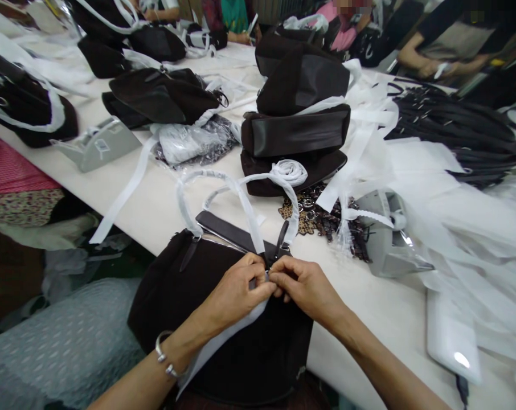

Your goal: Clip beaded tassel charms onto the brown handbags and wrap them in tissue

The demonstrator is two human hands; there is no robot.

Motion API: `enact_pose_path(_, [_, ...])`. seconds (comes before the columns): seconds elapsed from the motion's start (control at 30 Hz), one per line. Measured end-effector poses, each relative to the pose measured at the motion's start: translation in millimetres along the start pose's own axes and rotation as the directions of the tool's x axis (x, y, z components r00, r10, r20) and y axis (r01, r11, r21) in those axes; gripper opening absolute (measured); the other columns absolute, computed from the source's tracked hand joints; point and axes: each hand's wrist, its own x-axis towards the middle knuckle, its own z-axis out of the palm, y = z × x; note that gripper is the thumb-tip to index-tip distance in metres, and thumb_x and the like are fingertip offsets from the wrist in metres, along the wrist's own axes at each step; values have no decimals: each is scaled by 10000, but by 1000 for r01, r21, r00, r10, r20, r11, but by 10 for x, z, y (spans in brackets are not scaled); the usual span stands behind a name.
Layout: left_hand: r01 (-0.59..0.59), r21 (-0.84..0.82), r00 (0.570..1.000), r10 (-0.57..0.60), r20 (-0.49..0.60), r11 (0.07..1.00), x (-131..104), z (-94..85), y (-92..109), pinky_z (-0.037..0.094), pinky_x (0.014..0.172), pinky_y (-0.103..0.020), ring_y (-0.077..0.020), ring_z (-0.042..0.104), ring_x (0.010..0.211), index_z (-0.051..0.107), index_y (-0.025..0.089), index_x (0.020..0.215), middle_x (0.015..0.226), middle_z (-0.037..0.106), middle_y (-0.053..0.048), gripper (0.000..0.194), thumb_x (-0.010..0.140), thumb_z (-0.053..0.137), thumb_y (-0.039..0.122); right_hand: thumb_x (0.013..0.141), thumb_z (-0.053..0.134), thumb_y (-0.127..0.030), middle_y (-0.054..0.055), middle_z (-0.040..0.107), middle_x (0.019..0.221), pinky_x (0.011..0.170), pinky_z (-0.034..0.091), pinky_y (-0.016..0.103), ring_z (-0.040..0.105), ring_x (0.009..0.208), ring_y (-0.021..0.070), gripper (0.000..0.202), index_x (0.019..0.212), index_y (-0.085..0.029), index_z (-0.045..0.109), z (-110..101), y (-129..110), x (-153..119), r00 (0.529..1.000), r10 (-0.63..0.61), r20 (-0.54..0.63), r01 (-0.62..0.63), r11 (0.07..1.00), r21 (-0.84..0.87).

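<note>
A black handbag (pixel 176 302) with a zip top rests at the table's near edge, its two handles (pixel 184 193) wrapped in white. Both hands meet at the base of its right-hand handle. My left hand (pixel 245 285) is closed in a pinch on a white strip (pixel 228 330), whose tail hangs down over the bag's front while another length rises past the handle. My right hand (pixel 298 282) pinches at the same spot, fingertips touching the left's; what lies between its fingers is hidden. A black strap end (pixel 280 242) stands up just behind the fingers.
Stacked black bags (pixel 301 134) stand behind. Grey tape dispensers (pixel 380 233) (pixel 102 145) sit right and left. Patterned hanging charms (pixel 313 213), loose white strips (pixel 412 188), black straps (pixel 454 131) and a white device (pixel 452 336) lie rightward. Other people work across the table.
</note>
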Motion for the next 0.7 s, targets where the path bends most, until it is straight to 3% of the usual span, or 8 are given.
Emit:
enact_pose_path(0.1, [-25, 12, 1000, 25, -3, 1000, -6, 14, 26, 424, 849, -259, -156, 548, 917, 607, 199, 848, 921, 576, -4, 22, 844, 626, 209, 861, 588, -268, -26, 638, 605, 486, 456, 195, 565, 496, 97, 104, 803, -189, 623, 9, 31, 26, 998, 27, -49, -24, 998, 52])
enact_pose_path(0.2, [-45, 5, 996, 44, 73, 999, 19, -60, 31, 417, 909, -282, -169, 539, 987, 613, 239, 1074, 1014, 597, -9, 210, 866, 627, 267, 870, 586, -275, -24, 641, 614, 495, 461, 201, 574, 508, 102, 110, 800, -192, 607, -6, 41, 16, 999, 1, -51, 2, 999, 50])
enact_pose_path(0.37, [-89, -22, 961, 92, 261, 996, 98, -257, -55, 413, 928, -283, -150, 550, 990, 630, 223, 1055, 1015, 611, -19, 229, 977, 415, 230, 862, 604, -219, -18, 647, 709, 601, 470, 205, 590, 614, 99, 86, 797, -193, 652, -45, 71, -34, 988, -133, 78, 135, 991, -16])
enact_pose_path(0.47, [-74, -24, 956, 77, 284, 997, 103, -286, -100, 443, 858, -262, -140, 561, 920, 625, 209, 1025, 997, 592, -17, 165, 933, 490, 191, 852, 608, -188, -9, 666, 763, 616, 463, 207, 599, 624, 95, 69, 821, -185, 669, -73, 63, -45, 972, -148, 182, 146, 989, 24])
enact_pose_path(0.57, [-62, 0, 965, 60, 256, 998, 77, -243, -92, 455, 833, -266, -144, 558, 895, 623, 206, 985, 971, 586, -13, 130, 901, 529, 177, 860, 594, -194, -14, 664, 690, 614, 450, 207, 605, 621, 102, 71, 808, -181, 640, -110, 24, -37, 955, -109, 275, 112, 994, 4])
enact_pose_path(0.7, [-28, -29, 976, 34, 215, 999, 5, -206, -28, 463, 901, -311, -166, 565, 981, 580, 214, 1073, 1048, 600, -27, 214, 884, 509, 143, 872, 563, -214, -22, 679, 650, 517, 386, 193, 561, 537, 92, 75, 820, -191, 612, -158, -32, -10, 941, 47, 336, -6, 993, -120])
